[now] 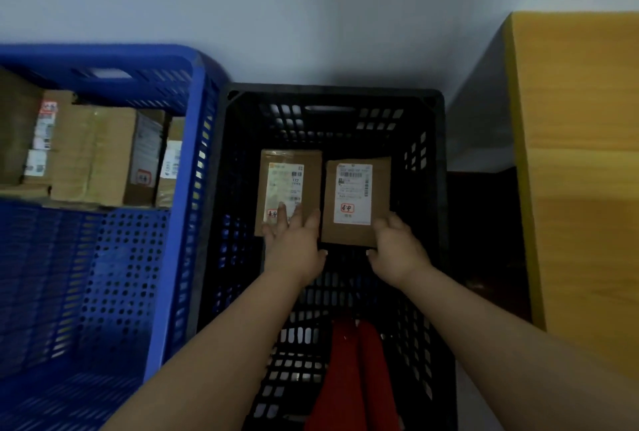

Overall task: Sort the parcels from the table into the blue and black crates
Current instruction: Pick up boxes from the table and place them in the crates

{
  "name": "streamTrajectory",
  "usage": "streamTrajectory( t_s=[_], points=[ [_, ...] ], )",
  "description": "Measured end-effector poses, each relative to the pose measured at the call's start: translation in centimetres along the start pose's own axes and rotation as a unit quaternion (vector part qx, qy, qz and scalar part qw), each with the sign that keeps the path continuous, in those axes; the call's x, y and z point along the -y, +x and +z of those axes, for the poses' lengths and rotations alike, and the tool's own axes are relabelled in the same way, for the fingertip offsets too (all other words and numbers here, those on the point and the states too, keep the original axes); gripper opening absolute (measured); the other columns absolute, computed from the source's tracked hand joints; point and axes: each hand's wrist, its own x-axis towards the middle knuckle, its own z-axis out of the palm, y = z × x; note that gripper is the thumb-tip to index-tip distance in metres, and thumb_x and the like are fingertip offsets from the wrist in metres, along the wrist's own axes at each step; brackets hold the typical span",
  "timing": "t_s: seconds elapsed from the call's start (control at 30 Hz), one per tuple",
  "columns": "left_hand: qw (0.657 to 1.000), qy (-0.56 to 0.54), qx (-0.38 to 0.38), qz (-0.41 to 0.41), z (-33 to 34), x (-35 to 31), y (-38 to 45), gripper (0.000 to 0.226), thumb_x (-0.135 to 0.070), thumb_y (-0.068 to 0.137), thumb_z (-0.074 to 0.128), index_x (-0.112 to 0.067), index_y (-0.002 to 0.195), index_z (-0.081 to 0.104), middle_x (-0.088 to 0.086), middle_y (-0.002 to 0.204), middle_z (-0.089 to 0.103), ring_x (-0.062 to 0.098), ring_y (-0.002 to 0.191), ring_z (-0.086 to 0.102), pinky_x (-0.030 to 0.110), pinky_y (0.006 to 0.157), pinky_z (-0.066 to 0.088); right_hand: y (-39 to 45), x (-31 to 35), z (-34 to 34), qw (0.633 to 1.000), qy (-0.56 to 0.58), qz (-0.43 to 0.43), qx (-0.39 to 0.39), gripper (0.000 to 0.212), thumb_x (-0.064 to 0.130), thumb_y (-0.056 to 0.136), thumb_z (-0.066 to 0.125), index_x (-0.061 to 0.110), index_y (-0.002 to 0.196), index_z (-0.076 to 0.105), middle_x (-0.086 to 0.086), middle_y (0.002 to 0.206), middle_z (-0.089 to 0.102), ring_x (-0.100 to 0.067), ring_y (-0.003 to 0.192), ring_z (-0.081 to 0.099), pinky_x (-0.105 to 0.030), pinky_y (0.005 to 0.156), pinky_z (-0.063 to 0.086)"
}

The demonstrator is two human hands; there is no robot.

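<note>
The black crate stands in the middle, and two brown parcels with white labels lie side by side inside it. My left hand lies with straight fingers on the near end of the left parcel, and its thumb touches the near edge of the right parcel. My right hand grips the near right corner of the right parcel with curled fingers. On the left, the blue crate holds several brown parcels stacked at its far end.
A yellow table stands close on the right of the black crate. A grey wall runs behind both crates. Red cloth shows at the bottom over the black crate's near side. The near part of the blue crate's floor is bare.
</note>
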Motion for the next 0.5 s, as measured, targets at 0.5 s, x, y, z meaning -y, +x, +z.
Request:
streamTrajectory(
  t_s=[0.5],
  points=[
    [0.959,0.141,-0.154,0.190,-17.9,-5.4,-15.2,0.061,-0.035,0.096,0.050,-0.018,0.149,0.024,0.008,0.156,0.025,0.029,0.147,0.013,0.046,0.114,0.025,-18.8,4.9,-12.7,0.976,-0.093,-0.030,-0.197,0.052,0.028,0.096,0.053,0.012,0.142,0.035,-0.013,0.150,0.030,-0.031,0.142,0.024,-0.040,0.113,0.031]
  ],
)
